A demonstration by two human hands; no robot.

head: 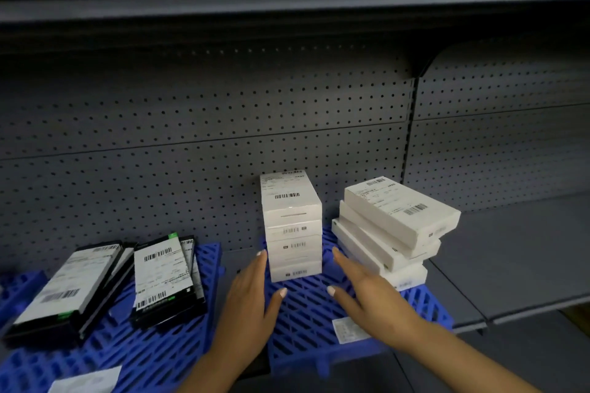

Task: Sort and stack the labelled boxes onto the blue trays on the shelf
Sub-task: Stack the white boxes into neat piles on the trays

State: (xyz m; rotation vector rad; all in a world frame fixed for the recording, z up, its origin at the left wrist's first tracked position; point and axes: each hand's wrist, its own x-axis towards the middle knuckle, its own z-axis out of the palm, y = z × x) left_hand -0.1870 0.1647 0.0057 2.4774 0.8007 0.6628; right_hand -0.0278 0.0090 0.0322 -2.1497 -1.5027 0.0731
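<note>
1. Shelf [510, 252]: grey metal, perforated back panel [191, 124]. 2 blue trays lie on it w/ a bare strip of shelf between them. Open shelf surface to the right of the right tray [306, 325].
2. Right tray: carries 2 stacks of white labelled boxes. Straight stack [292, 226], approx. 4 boxes, stands upright near the tray's back edge, edges aligned. Skewed stack [392, 230] sits just beside it on the right, boxes fanned and rotated, top box overhanging toward the right. Narrow gap between the 2 stacks. Front half of this tray is bare grid w/ a small paper label [349, 329] near the front edge.
3. Left tray [153, 357]: holds 2 low piles of black boxes [64, 290] w/ white barcode labels, both piles tilted and uneven. White label at front edge.
4. Left hand [252, 300]: fingers straight, fingertips at the lower left side of the straight stack; contact cannot be confirmed. Holds nothing.
5. Right hand [367, 293]: fingers extended, spread, over the tray in the gap right of the straight stack. Holds nothing.
6. Hands are apart, flanking the straight stack's base.
</note>
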